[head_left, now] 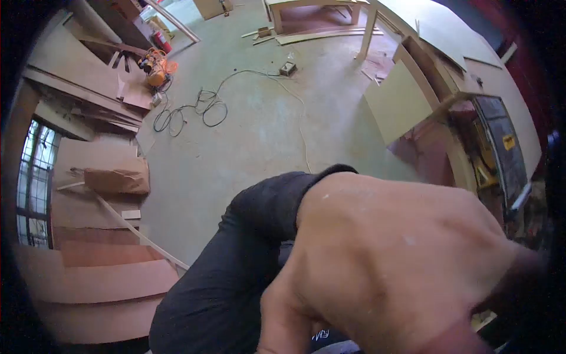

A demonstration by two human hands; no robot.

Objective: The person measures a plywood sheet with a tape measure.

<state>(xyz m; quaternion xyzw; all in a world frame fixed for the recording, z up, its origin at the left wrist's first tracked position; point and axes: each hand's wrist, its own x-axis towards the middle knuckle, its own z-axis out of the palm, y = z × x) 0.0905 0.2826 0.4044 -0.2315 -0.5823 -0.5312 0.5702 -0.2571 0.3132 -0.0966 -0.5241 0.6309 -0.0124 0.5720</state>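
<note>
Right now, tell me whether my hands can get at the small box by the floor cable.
Probably not: the box lies well across the floor, beyond the dark cloth and bare skin. The floor between looks mostly open, but moving nearer seems needed.

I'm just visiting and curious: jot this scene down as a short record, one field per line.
Setting: workshop with a bare floor
Closest to camera: bare skin beside dark cloth
Hands: left or right unclear; anything held is not visible
On the floor: looped dark cable; small box
Picture's left: boards; brown bundle; barred window
Upper left: orange machine; red cylinder
Upper right: pale panel
</note>
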